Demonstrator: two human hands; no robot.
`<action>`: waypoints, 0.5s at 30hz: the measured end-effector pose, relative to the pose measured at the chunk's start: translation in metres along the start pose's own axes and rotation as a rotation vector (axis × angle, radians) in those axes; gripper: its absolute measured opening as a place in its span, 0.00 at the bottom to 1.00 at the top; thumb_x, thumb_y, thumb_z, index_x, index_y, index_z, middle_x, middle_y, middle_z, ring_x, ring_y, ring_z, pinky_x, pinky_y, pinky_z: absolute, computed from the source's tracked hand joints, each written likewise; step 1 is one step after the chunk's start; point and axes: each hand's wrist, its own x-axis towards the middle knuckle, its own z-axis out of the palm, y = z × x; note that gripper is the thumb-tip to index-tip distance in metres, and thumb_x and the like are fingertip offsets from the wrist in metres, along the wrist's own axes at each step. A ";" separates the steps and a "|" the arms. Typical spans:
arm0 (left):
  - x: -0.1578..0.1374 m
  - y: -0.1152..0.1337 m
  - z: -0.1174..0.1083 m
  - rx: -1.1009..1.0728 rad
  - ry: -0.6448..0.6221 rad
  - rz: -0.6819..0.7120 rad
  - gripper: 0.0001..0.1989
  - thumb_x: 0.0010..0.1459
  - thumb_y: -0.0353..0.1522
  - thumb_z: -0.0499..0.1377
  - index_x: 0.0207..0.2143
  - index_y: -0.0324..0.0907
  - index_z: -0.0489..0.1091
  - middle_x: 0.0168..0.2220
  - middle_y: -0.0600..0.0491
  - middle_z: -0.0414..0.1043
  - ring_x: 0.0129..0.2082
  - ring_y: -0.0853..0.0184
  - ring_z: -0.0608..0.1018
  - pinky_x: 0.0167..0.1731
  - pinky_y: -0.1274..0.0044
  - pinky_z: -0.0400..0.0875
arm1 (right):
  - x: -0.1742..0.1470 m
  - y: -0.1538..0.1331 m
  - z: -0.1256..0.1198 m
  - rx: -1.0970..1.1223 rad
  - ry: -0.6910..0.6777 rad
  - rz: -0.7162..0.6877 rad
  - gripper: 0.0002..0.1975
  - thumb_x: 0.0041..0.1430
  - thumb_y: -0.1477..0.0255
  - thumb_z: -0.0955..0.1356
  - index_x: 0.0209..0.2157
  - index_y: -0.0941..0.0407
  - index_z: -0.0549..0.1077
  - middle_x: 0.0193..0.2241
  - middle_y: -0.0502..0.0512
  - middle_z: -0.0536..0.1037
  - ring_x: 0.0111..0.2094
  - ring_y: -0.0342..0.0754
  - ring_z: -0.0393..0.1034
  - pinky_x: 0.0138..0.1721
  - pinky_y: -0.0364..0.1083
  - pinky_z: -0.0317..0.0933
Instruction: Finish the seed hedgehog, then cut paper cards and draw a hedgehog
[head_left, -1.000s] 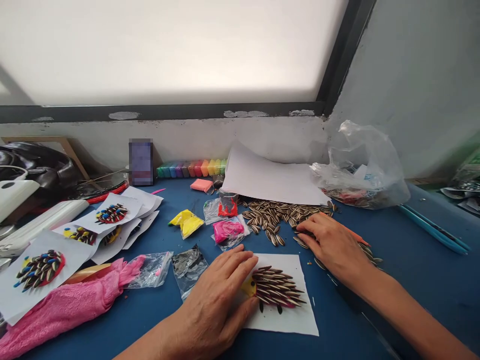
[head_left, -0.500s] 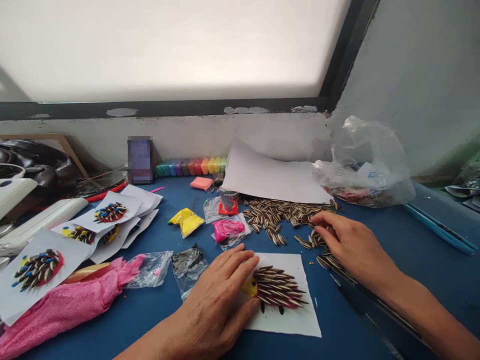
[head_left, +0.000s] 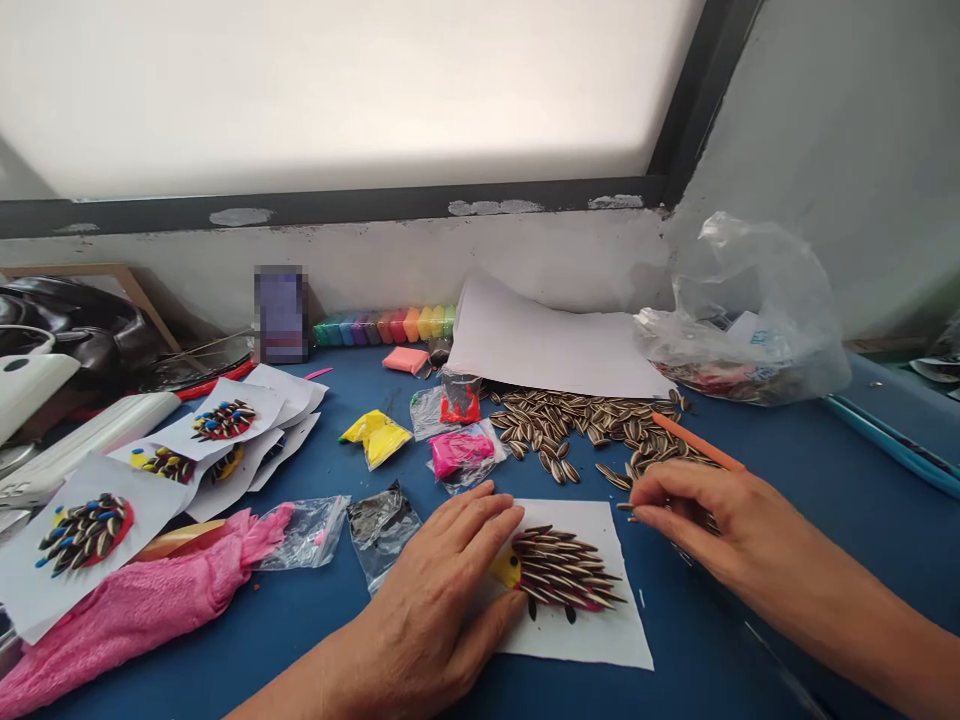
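A hedgehog picture (head_left: 570,575) lies in front of me, its yellow clay face and back of upright sunflower seeds on a white paper sheet (head_left: 592,640). My left hand (head_left: 439,590) rests flat on the sheet's left part, fingers stretched out, covering some of it. To the right of the sheet, my right hand (head_left: 697,520) is closed in a pinch, and the tip of a sunflower seed (head_left: 625,506) sticks out from between thumb and forefinger. Behind it spreads a pile of sunflower seeds (head_left: 547,420), with an orange stick (head_left: 697,440) lying across its right side.
Bags of yellow clay (head_left: 375,438), pink clay (head_left: 461,452) and black clay (head_left: 381,525) lie left of the seeds. Finished seed pictures (head_left: 86,540) and a pink cloth (head_left: 150,600) are at left. White paper (head_left: 555,350) and a plastic bag (head_left: 757,330) stand behind.
My right hand has drawn back from the seed pile towards the paper, a seed now showing in its fingertips. The orange stick has come into sight. My left hand stays on the sheet.
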 end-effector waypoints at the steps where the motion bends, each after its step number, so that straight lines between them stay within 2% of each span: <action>1: 0.000 0.000 -0.001 -0.002 -0.002 0.001 0.28 0.67 0.34 0.54 0.66 0.46 0.49 0.65 0.45 0.61 0.67 0.55 0.62 0.63 0.56 0.63 | -0.003 -0.002 0.001 0.025 -0.022 -0.020 0.10 0.61 0.66 0.65 0.28 0.49 0.76 0.25 0.48 0.78 0.24 0.47 0.70 0.25 0.46 0.62; 6: 0.000 -0.001 -0.001 -0.017 -0.019 -0.007 0.28 0.67 0.34 0.54 0.67 0.46 0.49 0.65 0.44 0.60 0.67 0.54 0.60 0.64 0.56 0.62 | -0.008 -0.011 0.007 0.115 -0.099 -0.105 0.09 0.60 0.69 0.66 0.29 0.49 0.77 0.25 0.49 0.80 0.24 0.47 0.73 0.24 0.45 0.66; 11: -0.001 -0.001 0.000 -0.005 -0.006 0.004 0.29 0.67 0.34 0.54 0.67 0.45 0.49 0.65 0.44 0.60 0.67 0.55 0.61 0.64 0.57 0.62 | -0.010 -0.011 0.009 0.054 -0.100 -0.134 0.08 0.60 0.71 0.67 0.28 0.49 0.76 0.23 0.48 0.80 0.21 0.45 0.72 0.20 0.43 0.63; 15: 0.000 0.000 -0.002 0.010 -0.008 0.008 0.29 0.67 0.33 0.54 0.67 0.46 0.48 0.64 0.45 0.61 0.67 0.56 0.61 0.64 0.58 0.62 | -0.012 -0.009 0.015 0.007 -0.087 -0.136 0.09 0.60 0.72 0.66 0.27 0.49 0.76 0.24 0.47 0.80 0.22 0.44 0.73 0.21 0.41 0.64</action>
